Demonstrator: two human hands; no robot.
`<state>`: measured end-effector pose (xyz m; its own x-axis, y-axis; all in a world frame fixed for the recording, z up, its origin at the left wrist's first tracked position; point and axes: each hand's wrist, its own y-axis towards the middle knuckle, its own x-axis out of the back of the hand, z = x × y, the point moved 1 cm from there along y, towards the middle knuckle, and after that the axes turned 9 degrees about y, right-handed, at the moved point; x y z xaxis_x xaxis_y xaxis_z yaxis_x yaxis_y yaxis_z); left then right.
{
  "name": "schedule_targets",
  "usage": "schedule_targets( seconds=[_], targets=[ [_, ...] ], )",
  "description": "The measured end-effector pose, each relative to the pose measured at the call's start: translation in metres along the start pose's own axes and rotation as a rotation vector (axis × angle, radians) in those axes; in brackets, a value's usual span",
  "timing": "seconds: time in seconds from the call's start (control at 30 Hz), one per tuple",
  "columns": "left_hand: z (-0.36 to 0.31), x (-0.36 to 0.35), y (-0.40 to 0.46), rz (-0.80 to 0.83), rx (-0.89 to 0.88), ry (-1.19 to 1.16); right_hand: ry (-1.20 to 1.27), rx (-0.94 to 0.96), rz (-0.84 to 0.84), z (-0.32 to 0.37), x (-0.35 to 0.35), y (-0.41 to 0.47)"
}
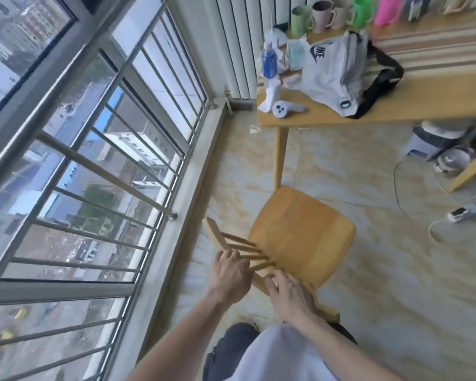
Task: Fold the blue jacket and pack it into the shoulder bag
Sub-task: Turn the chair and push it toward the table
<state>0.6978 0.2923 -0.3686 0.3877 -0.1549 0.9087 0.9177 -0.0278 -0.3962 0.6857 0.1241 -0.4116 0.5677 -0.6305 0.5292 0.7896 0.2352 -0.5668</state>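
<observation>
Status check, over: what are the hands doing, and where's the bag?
Both hands, left and right, on the chair backrest. White bag on the table, untouched. No blue jacket in view. Chair stands between person and table.

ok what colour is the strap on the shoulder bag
Black; the strap trails off the white shoulder bag on the table, clearest in the head view.

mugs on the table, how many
3 mugs at the table's far edge by the blinds: a green mug, a pale mug with a dark inside, a cream mug. Others may be hidden.
</observation>
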Motion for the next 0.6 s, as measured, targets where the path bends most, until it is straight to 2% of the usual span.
schedule_targets(
  seconds=[0.13, 0.33, 0.5, 0.6],
  targets=[
    [0.018, -0.006, 0.010, -0.004, -0.113, 0.062, 0.019, -0.122, -0.110, 0.009, -0.015, 0.005],
    [0.046, -0.022, 0.014, -0.100, -0.242, 0.085, -0.107, -0.290, -0.346, 0.029, -0.041, -0.006],
    [0.073, -0.036, 0.013, -0.139, -0.198, 0.035, -0.166, -0.486, -0.661, 0.024, -0.050, -0.031],
    [0.085, -0.039, 0.011, -0.112, -0.116, -0.125, -0.072, -0.603, -0.843, 0.022, -0.059, -0.046]
  ],
)
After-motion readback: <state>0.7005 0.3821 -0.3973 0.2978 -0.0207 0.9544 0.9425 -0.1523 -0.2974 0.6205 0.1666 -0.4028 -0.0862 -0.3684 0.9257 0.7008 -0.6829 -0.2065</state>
